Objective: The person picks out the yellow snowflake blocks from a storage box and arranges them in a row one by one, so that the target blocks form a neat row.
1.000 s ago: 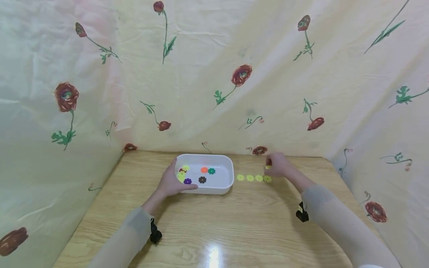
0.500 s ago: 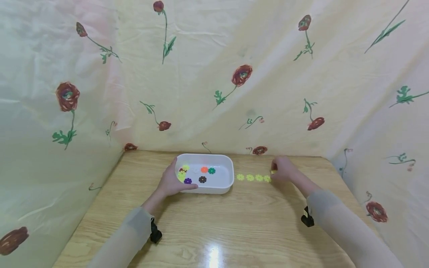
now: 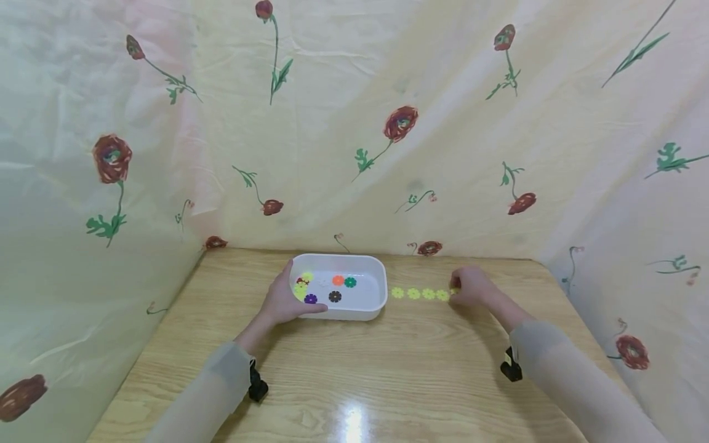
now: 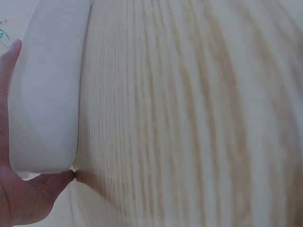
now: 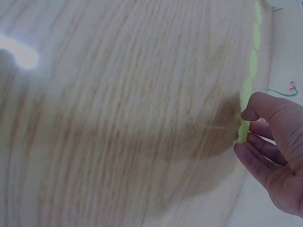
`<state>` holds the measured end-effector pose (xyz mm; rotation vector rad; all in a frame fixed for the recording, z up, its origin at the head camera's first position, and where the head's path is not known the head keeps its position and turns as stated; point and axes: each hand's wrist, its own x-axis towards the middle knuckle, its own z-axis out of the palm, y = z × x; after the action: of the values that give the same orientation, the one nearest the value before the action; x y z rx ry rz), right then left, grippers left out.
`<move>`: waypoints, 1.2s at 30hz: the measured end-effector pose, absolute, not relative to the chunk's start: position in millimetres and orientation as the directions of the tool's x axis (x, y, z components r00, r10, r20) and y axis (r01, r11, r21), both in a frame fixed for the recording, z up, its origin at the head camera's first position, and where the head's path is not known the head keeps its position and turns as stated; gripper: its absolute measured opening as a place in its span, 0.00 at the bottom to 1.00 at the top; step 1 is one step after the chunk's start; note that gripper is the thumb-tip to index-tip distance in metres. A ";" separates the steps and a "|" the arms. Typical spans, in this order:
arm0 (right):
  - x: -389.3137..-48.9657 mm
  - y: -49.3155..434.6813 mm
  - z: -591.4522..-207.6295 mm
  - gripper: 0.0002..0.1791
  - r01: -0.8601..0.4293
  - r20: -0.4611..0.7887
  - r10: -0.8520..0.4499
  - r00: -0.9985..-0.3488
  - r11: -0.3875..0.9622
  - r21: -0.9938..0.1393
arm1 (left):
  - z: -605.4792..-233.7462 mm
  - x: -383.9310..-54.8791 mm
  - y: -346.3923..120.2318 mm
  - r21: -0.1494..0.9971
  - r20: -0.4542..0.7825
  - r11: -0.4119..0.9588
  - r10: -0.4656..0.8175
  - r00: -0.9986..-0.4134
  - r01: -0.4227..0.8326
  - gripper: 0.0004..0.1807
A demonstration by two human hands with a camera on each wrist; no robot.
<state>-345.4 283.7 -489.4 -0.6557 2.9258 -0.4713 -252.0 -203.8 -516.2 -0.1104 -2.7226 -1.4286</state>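
A white plastic tub [image 3: 365, 312] stands near the back of the table. My left hand [image 3: 279, 301] grips its left end, the thumb along the near side and the fingers round the far corner. To the right of the tub lies a row of yellow flower-shaped discs [image 3: 413, 294]. At the row's right end my right hand [image 3: 473, 288] pinches another yellow flower-shaped disc [image 5: 243, 131], partly covered by the fingers, down at the tabletop. In the right wrist view that disc lines up with the others; whether it touches its neighbour I cannot tell.
Inside the tub are a purple disc [image 3: 310, 299], a brown disc [image 3: 335, 296], an orange disc [image 3: 338, 280], a green disc [image 3: 350, 282] and several yellow ones. A flowered cloth [image 3: 310, 154] hangs behind the wooden table [image 3: 354, 369] and on both sides.
My right hand has moved right and then down, bringing the yellow disc to the right end of the row. The left hand and the tub have stayed in place.
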 end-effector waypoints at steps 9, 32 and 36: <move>-338.9 282.8 -490.2 0.13 -0.392 -0.042 -0.424 -0.905 0.868 -0.305 | -515.5 -251.1 -203.7 0.824 0.088 0.560 0.035 -0.996 0.092 0.80; -329.9 279.3 -485.5 0.09 -0.386 -0.057 -0.422 -0.905 0.869 -0.310 | -514.6 -249.3 -205.2 0.814 0.092 0.572 0.044 -0.995 0.100 0.81; -334.2 276.6 -480.8 0.02 -0.390 -0.035 -0.423 -0.906 0.862 -0.325 | -514.8 -250.2 -205.0 0.828 0.118 0.546 0.050 -0.992 0.126 0.78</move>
<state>-334.2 276.6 -480.8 -0.6409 2.9296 -0.4783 -250.2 -205.0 -514.8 -0.1532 -2.6902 -1.4517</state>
